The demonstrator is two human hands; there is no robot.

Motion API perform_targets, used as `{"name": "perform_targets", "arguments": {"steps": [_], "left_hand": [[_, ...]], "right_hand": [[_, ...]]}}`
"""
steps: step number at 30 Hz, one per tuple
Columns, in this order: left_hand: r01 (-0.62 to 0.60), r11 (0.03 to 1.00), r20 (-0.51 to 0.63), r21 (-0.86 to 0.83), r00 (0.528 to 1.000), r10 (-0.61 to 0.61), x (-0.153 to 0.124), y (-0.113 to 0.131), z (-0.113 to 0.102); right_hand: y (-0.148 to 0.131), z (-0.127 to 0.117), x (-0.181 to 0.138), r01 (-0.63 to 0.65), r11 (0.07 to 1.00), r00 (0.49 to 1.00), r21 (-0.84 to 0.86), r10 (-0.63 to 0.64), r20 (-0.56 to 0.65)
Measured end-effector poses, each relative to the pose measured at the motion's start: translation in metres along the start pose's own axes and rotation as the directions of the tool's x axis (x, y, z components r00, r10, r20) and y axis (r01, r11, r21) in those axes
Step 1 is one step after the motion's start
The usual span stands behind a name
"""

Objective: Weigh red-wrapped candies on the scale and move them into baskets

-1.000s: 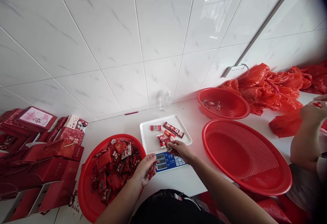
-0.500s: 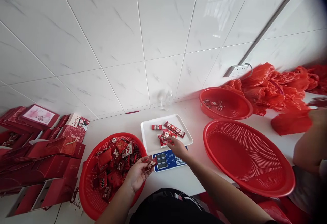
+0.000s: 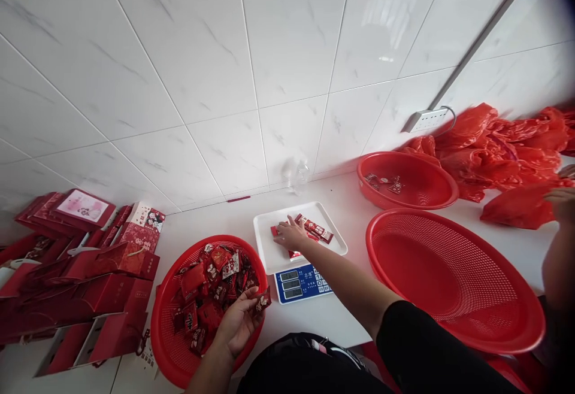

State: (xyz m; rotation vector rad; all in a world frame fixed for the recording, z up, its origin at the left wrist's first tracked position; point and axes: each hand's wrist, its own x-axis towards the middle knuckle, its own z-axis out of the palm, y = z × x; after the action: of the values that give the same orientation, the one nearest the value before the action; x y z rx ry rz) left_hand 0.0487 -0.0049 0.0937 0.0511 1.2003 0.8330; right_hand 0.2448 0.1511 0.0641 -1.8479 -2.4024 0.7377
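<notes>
My right hand [image 3: 291,233] reaches over the white tray [image 3: 275,253] of a small scale [image 3: 302,282], fingers spread and lying on the red candy packets [image 3: 317,229] there. Palm up over the near rim of a red basket [image 3: 167,334] full of wrapped candies [image 3: 211,280], my left hand [image 3: 238,320] pinches a small red candy packet [image 3: 261,302] in its fingertips.
A large empty red basket [image 3: 453,277] sits to the right, a smaller red basin [image 3: 406,181] with a few candies behind it. Red plastic bags [image 3: 494,148] pile at the far right, where another person's hand [image 3: 561,199] works. Red gift boxes [image 3: 85,268] stack on the left.
My right hand has moved from the scale's front edge up onto the tray, over the candies. My left hand has turned palm up, still with its packet.
</notes>
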Motion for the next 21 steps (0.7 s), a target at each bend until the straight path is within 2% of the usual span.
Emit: {"name": "perform_targets", "arguments": {"steps": [4,7,9,12,14,15,18,21], "left_hand": [[-0.003,1.0,-0.035,-0.03,0.999,0.002,-0.001,0.003,-0.014],[-0.031,0.999,-0.072,-0.012,0.997,0.03,-0.001,0.007,-0.027],[-0.07,0.997,-0.11,0.017,0.991,0.072,0.0,0.011,-0.037],[-0.112,0.992,-0.177,0.056,0.977,0.12,0.002,0.014,-0.05],[-0.107,0.992,-0.206,0.065,0.972,0.118,0.004,0.014,-0.054],[-0.099,0.993,-0.216,0.068,0.97,0.112,0.005,0.014,-0.054],[-0.069,0.994,-0.211,0.083,0.974,0.085,0.009,0.009,-0.047],[-0.049,0.993,-0.172,0.104,0.983,0.067,0.012,0.005,-0.035]], "right_hand": [[0.005,-0.002,-0.023,0.045,0.999,0.998,0.008,-0.045,-0.033],[0.025,0.002,-0.056,0.047,0.993,0.977,0.113,-0.022,-0.211],[0.049,0.007,-0.084,0.003,0.983,0.931,0.184,0.064,-0.359],[0.096,0.02,-0.131,-0.25,0.945,0.834,0.212,0.321,-0.449],[0.125,0.031,-0.161,-0.444,0.872,0.757,0.207,0.488,-0.434],[0.136,0.037,-0.174,-0.495,0.844,0.75,0.204,0.534,-0.391],[0.152,0.048,-0.197,-0.547,0.807,0.776,0.224,0.589,-0.225],[0.146,0.047,-0.193,-0.55,0.801,0.788,0.236,0.591,-0.171]]}}
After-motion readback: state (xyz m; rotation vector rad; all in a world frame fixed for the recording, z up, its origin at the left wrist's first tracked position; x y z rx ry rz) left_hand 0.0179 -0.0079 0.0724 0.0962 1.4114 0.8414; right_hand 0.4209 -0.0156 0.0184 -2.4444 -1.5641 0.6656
